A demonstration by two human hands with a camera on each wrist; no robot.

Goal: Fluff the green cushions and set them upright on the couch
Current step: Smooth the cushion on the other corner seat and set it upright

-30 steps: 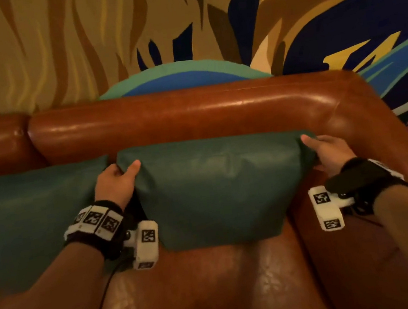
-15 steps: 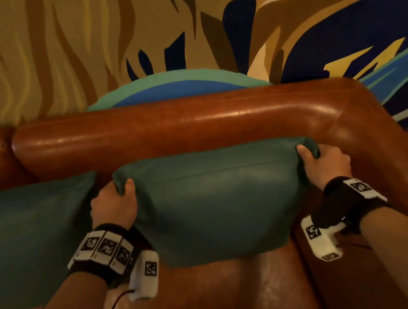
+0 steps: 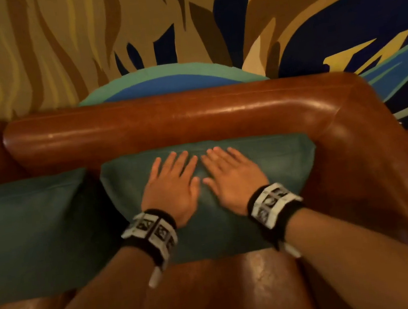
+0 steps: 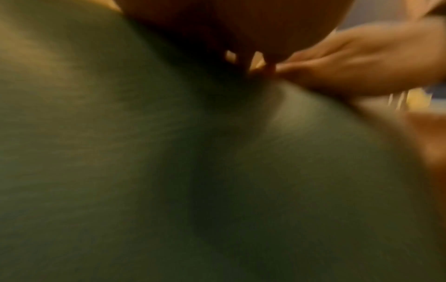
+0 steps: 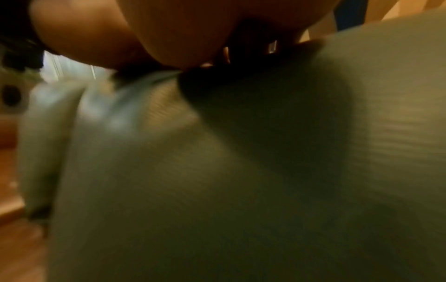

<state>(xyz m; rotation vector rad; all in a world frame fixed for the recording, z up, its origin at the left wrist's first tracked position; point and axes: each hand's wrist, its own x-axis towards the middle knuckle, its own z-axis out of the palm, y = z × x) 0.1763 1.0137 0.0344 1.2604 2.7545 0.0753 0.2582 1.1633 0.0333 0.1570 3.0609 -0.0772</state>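
Observation:
A green cushion (image 3: 286, 166) stands upright against the back of the brown leather couch (image 3: 167, 122), in its right corner. My left hand (image 3: 172, 182) and my right hand (image 3: 232, 174) lie flat side by side on the cushion's front, fingers straight and pointing up, pressing into it. A second green cushion (image 3: 30, 231) leans against the couch back to the left. Both wrist views are blurred; green fabric (image 4: 120, 152) fills the left one, with the right hand (image 4: 362, 63) at its upper right, and green fabric (image 5: 241, 190) fills the right one.
The couch's right armrest (image 3: 371, 157) curves round beside the cushion. The leather seat (image 3: 217, 296) lies in front, under my forearms. A painted wall (image 3: 179, 26) in tan, blue and yellow rises behind the couch.
Both hands have let go of the cushion's top corners and moved inward to its middle, now lying flat on its front. The view has come closer.

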